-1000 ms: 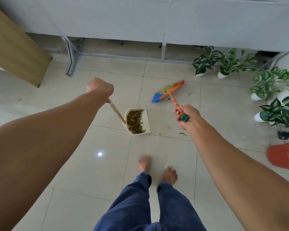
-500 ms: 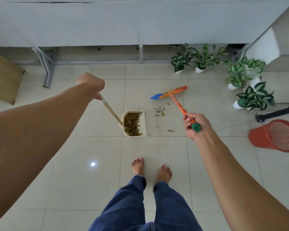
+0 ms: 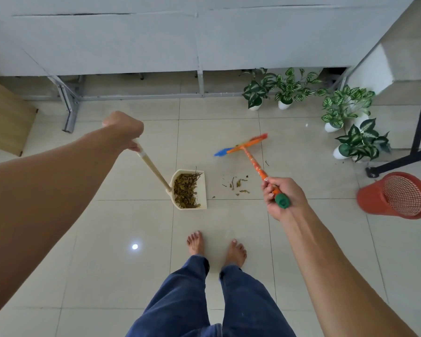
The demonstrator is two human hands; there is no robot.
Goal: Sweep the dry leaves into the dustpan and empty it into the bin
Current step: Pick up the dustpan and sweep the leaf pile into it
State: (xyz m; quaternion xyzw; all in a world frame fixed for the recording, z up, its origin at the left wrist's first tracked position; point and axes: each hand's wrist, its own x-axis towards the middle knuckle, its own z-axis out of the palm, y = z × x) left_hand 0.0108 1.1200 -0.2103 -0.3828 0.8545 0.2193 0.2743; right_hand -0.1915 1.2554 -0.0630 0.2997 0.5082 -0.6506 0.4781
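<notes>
Left hand: our left hand (image 3: 123, 128) is curled round the top of the dustpan's long pale handle (image 3: 153, 166).
Right hand: our right hand (image 3: 281, 198) grips the green-capped end of the orange broom (image 3: 253, 161), and its bristle head (image 3: 243, 145) is down on the tiles beyond the litter.
Dustpan: the cream dustpan (image 3: 204, 188) sits flat on the floor just ahead of our bare feet, already holding a heap of dry leaves (image 3: 186, 190).
Loose leaves: a few scraps (image 3: 237, 184) lie just to the right of the pan, between it and the broom head.
Bin: the red mesh bin (image 3: 370, 195) stands well apart on the right. At the frame's edge, we cannot say whether it is upright or tipped.
Handling: we judge the leaves to be light, brittle and quick to scatter, so short, soft strokes suit them.
Hold: the pan looks light, and its load could spill. We would keep hold high on the handle and carry it level to the bin.
</notes>
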